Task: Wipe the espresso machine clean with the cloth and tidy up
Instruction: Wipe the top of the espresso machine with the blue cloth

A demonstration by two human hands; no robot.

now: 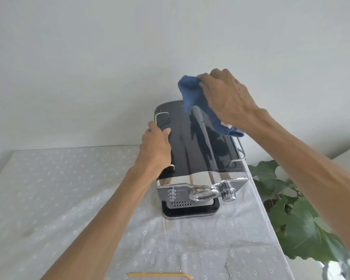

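Head view, looking down along both bare forearms. A pale wall (109, 57) fills the upper half. Below it runs a table under a light cloth dotted with small flowers (59, 199). The espresso machine (198, 156) stands near the table's far right edge, close to the wall. Its long axis runs from the person toward the wall, and its chrome front, with dials, brew head and drip tray, points back at the person. The glossy black top is ringed by a thin chrome rail. A leafy green plant (295, 219) sits beyond the table's right edge.

The left hand (156, 146) rests on the machine's left top edge, fingers curled closed over the rail, apparently steadying it. The right hand (226, 98) is raised above the rear right of the top, fingers closed in a bunching grip on the blue cloth (192, 93), which hangs down and seems to touch the black surface.

The step in hand looks like wiping the top panel. The next move likely calls for pressing the cloth flat and drawing it along the top's length while the left hand braces. A thin yellow strip (160, 275) lies at the bottom edge; what it is cannot be told.
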